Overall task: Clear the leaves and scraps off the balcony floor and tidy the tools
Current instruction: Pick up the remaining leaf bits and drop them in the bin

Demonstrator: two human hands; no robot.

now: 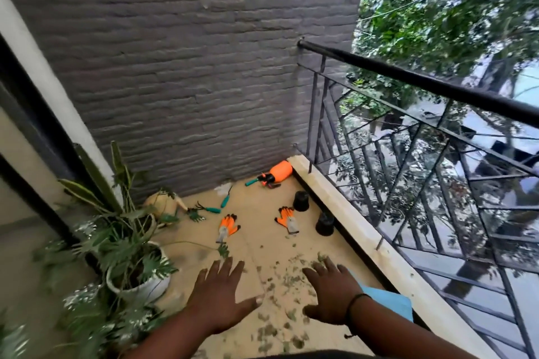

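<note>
Small green leaf scraps lie scattered on the tan balcony floor between and ahead of my hands. My left hand and my right hand hover over the floor, palms down, fingers spread, holding nothing. Farther off lie two orange gloves, a teal-handled hand rake, a teal-handled trowel and an orange spray bottle on its side near the wall corner. A blue thing lies just right of my right wrist.
Two small black pots stand upside down by the stone ledge. Potted plants crowd the left side. A grey brick wall closes the far end, and a black metal railing runs along the right.
</note>
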